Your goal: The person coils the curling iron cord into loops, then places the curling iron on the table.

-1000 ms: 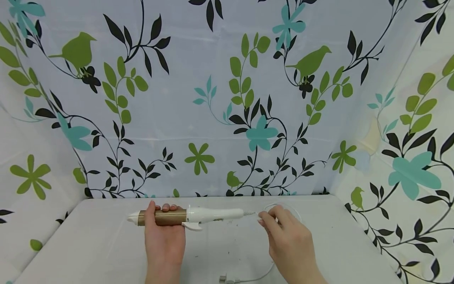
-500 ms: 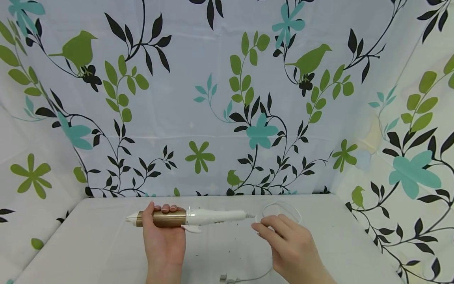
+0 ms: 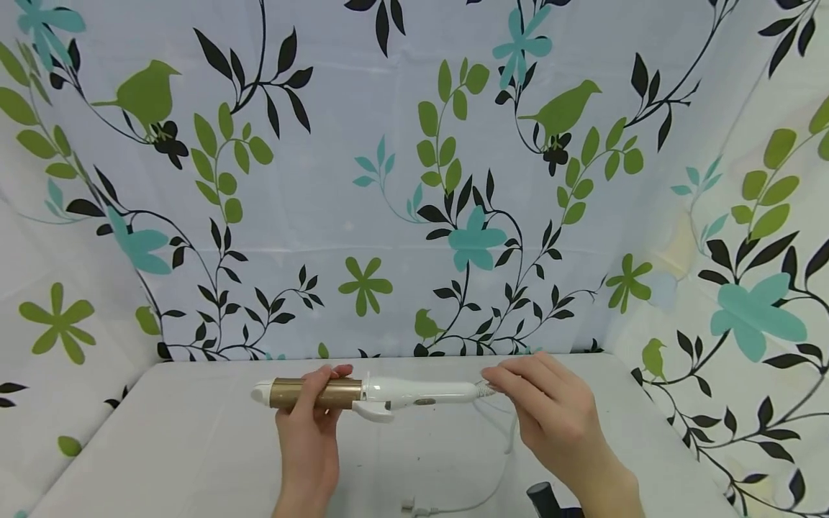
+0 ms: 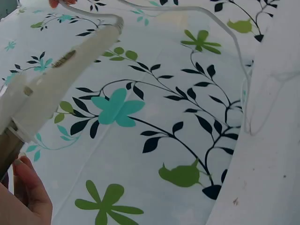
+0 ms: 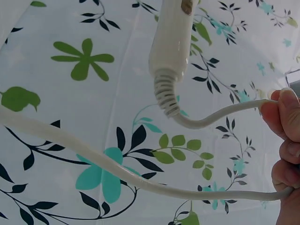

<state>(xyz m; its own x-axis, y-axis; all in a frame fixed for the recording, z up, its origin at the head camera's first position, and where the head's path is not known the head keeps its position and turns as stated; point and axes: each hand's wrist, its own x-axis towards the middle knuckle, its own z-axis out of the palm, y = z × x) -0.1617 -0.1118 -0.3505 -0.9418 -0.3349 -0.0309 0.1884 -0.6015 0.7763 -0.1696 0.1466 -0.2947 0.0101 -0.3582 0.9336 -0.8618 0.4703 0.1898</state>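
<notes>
A curling iron (image 3: 421,392) with a gold barrel, white handle and white clamp lever lies level across the head view, raised over the table. My left hand (image 3: 309,439) grips it by the barrel, thumb and fingers wrapped round the gold part. At the handle's end my right hand (image 3: 563,417) pinches the white cord (image 5: 225,112) between thumb and finger, a little beyond the ribbed sleeve (image 5: 166,93). In the right wrist view a second stretch of cord runs out from under the curled lower fingers. The left wrist view shows the handle tilted, its lever side at the left edge.
A white plug (image 3: 414,508) lies on the white table (image 3: 194,446) near the front edge, its cord curving up to the right. Patterned fabric (image 3: 363,216) with leaves and birds hangs behind and at both sides. A dark cylindrical object (image 3: 542,496) shows beside the right forearm.
The curling iron has shifted right and rolled so its lever and button show more. My right hand has moved up and right with the cord. The cord loop behind it is no longer seen.
</notes>
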